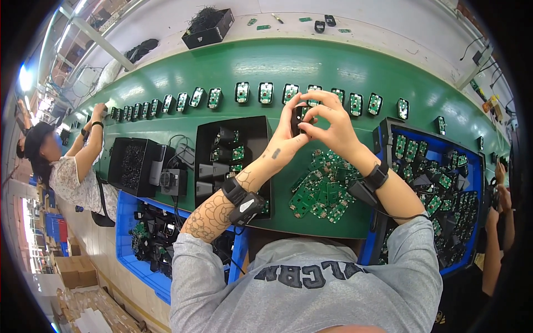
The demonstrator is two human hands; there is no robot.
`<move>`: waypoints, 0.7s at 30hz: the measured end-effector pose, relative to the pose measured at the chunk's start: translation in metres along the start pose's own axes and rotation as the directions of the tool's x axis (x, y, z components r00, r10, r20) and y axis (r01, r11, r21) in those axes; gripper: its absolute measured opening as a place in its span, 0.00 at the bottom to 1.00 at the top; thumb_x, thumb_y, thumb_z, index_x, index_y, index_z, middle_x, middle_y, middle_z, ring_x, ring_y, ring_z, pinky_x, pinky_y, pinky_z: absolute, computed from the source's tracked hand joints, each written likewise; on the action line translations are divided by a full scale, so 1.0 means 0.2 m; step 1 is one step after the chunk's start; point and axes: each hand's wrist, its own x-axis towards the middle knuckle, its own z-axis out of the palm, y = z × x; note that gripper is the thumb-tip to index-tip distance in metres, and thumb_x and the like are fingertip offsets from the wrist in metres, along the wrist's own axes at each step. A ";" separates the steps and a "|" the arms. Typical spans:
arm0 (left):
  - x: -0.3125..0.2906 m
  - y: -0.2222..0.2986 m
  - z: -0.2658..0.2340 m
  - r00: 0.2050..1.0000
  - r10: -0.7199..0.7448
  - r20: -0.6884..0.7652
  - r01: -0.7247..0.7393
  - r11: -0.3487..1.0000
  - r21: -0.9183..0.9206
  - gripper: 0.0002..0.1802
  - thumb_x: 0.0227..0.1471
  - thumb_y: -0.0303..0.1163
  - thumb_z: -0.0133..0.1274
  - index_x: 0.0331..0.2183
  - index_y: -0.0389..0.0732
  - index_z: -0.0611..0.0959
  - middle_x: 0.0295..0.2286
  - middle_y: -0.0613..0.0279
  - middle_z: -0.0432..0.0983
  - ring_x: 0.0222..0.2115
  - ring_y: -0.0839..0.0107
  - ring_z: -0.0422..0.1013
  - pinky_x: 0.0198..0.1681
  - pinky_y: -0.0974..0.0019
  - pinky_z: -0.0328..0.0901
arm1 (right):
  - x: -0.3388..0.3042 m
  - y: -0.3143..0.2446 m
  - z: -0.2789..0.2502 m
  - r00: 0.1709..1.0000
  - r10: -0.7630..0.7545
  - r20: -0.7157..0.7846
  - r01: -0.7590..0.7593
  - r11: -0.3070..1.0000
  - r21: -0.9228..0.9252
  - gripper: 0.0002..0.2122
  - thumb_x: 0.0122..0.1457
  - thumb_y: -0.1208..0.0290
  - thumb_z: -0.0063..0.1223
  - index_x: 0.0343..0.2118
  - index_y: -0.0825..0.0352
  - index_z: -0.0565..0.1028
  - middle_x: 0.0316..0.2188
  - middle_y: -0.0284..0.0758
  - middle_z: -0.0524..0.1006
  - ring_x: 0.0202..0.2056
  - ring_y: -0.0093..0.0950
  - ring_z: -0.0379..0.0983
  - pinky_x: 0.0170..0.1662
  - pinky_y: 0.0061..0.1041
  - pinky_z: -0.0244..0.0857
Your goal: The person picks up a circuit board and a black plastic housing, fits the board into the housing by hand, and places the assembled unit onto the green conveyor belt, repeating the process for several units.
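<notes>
Above the green bench, both my hands close around a small black plastic housing (296, 123), and a bit of green circuit board shows at its upper end. My left hand (284, 132) grips its left side. With thumb and fingers, my right hand (335, 125) pinches it from the right; the fingers hide much of the part. Beyond my hands, a row of black housings with green boards in them, one being a housing (266, 92), runs across the bench. Below my wrists lies a heap of loose green circuit boards (327, 191).
Left of the heap stands a black box (202, 132) of housings and boards. A blue-lined crate (478, 183) of assemblies is at right, a blue bin (130, 244) at lower left. A black tray (133, 164) holds small black parts. Co-workers (78, 166) sit along both ends.
</notes>
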 end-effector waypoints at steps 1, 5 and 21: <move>0.00 0.00 0.00 0.998 0.058 -0.006 -0.057 0.994 0.094 0.46 0.51 0.17 0.47 0.65 0.50 0.45 0.53 0.58 0.57 0.52 0.68 0.63 0.55 0.60 0.65 | 0.00 -0.01 0.00 0.998 0.063 0.011 -0.063 0.997 0.039 0.06 0.45 0.74 0.64 0.27 0.65 0.77 0.50 0.35 0.74 0.56 0.38 0.64 0.58 0.38 0.56; 0.01 -0.01 0.00 1.000 0.022 -0.022 -0.021 0.999 0.050 0.47 0.50 0.17 0.47 0.65 0.50 0.46 0.52 0.58 0.59 0.51 0.69 0.64 0.55 0.61 0.64 | -0.01 -0.01 0.02 0.981 0.192 0.019 -0.193 0.973 0.129 0.05 0.47 0.75 0.62 0.25 0.67 0.76 0.49 0.36 0.74 0.54 0.36 0.66 0.57 0.36 0.58; 0.02 0.06 -0.04 0.934 -0.340 0.109 0.356 0.900 -0.252 0.35 0.55 0.22 0.43 0.62 0.51 0.53 0.44 0.59 0.67 0.40 0.65 0.74 0.43 0.59 0.74 | 0.03 0.01 -0.02 0.981 0.180 0.066 -0.189 0.861 0.472 0.05 0.54 0.73 0.54 0.32 0.66 0.74 0.51 0.39 0.71 0.54 0.33 0.65 0.58 0.33 0.56</move>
